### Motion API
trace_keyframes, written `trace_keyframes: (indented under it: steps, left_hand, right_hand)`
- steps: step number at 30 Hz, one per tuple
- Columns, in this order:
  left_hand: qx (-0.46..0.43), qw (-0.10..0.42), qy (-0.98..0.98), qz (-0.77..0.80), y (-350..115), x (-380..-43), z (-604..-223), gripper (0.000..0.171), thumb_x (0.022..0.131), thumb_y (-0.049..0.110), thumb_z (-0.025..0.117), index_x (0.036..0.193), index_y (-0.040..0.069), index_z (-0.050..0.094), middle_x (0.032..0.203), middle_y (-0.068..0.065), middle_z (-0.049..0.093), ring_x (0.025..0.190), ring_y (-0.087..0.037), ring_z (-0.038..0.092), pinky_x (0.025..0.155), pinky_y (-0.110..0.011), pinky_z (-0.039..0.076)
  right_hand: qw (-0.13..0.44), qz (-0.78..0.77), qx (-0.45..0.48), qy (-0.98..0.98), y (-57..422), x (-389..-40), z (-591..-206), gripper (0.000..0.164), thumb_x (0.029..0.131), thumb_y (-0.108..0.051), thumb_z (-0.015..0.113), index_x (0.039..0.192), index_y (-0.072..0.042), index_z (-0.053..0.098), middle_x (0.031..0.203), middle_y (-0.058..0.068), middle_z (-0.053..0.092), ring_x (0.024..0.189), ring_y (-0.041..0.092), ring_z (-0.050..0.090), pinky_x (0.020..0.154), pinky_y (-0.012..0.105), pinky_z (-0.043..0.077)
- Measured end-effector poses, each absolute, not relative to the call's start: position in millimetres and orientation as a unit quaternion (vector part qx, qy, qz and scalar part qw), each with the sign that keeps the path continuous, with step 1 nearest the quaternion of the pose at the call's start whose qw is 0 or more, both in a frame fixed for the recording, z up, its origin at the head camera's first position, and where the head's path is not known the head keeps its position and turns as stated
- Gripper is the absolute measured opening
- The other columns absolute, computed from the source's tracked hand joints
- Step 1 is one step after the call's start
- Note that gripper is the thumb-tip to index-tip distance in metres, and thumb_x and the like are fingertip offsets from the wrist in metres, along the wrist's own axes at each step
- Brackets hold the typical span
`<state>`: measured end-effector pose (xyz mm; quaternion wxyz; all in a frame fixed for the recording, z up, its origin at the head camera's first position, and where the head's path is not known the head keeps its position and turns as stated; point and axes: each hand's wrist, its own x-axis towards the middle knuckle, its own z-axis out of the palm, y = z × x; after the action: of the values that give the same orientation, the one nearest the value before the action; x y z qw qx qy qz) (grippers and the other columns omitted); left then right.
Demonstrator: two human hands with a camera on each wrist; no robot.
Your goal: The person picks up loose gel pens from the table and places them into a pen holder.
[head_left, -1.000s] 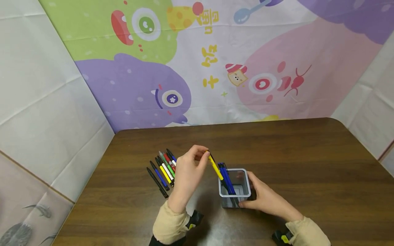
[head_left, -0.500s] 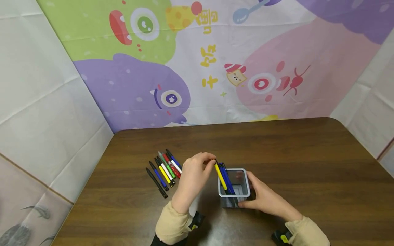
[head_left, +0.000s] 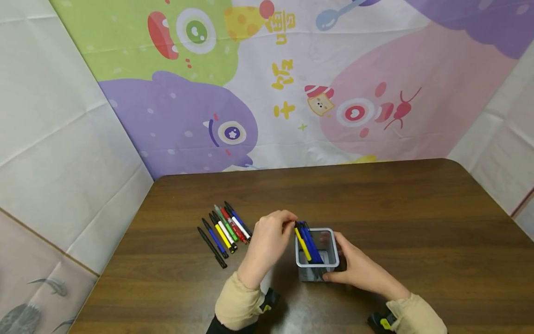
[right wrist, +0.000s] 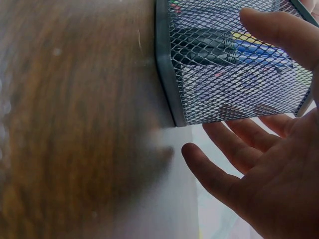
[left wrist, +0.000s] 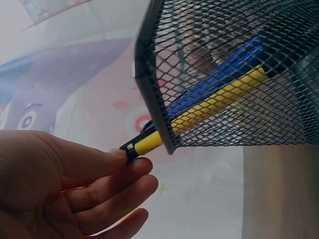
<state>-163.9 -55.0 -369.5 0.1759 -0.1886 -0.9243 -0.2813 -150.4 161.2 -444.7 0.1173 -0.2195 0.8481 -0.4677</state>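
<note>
A dark mesh pen holder (head_left: 310, 274) with a pale rim stands on the table in the head view. My left hand (head_left: 267, 241) pinches the black end of a yellow pen (head_left: 303, 246); in the left wrist view thumb and index finger meet at that end (left wrist: 130, 152). Most of the yellow pen lies inside the holder, leaning on the rim beside blue pens (head_left: 314, 246). My right hand (head_left: 365, 269) holds the holder from the right, its thumb on the near side. In the right wrist view the other fingers (right wrist: 239, 149) lie along the opposite wall.
Left of my left hand, several pens lie side by side on the brown table (head_left: 396, 199), among them a black pen (head_left: 212, 247), a green pen (head_left: 230, 229) and a red pen (head_left: 236, 228). A cartoon-printed cloth (head_left: 292, 139) hangs behind the table.
My left hand has moved right and slightly down, and the yellow pen has slid deeper into the holder beside the blue pens. My right hand and the holder have stayed put.
</note>
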Motion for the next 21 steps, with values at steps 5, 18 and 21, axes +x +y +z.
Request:
trace_keyframes:
  steps: [5,18,21]
  left_hand:
    - [-0.189,0.162,-0.928,-0.279,-54.3,-164.3,-371.7,0.008,0.085,0.009,0.062,0.088,0.010,0.069,0.084,-0.001,0.069,0.073,-0.013,0.064,0.065,-0.026,0.050]
    - [-0.199,0.158,-0.924,-0.285,-53.0,-166.4,-377.9,0.012,0.084,0.002,0.059,0.090,0.010,0.065,0.084,-0.003,0.069,0.074,-0.015,0.065,0.064,-0.028,0.052]
    - [-0.199,0.151,-0.923,-0.292,-52.6,-167.6,-379.7,0.014,0.084,0.000,0.058,0.092,0.009,0.065,0.085,-0.003,0.068,0.075,-0.015,0.065,0.065,-0.028,0.051]
  right_hand:
    - [0.122,-0.476,-0.223,0.842,161.2,-150.8,-444.7,0.084,0.068,-0.028,0.079,0.134,-0.014,0.029,0.117,0.011,0.055,0.105,0.022,0.056,0.082,0.030,0.045]
    - [0.113,-0.467,-0.224,0.848,161.3,-150.3,-444.9,0.083,0.068,-0.031,0.079,0.133,-0.017,0.030,0.113,0.009,0.056,0.100,0.019,0.057,0.078,0.028,0.045]
    - [0.117,-0.469,-0.222,0.847,161.4,-150.1,-445.3,0.083,0.068,-0.031,0.079,0.133,-0.018,0.029,0.114,0.009,0.055,0.100,0.020,0.057,0.079,0.029,0.045]
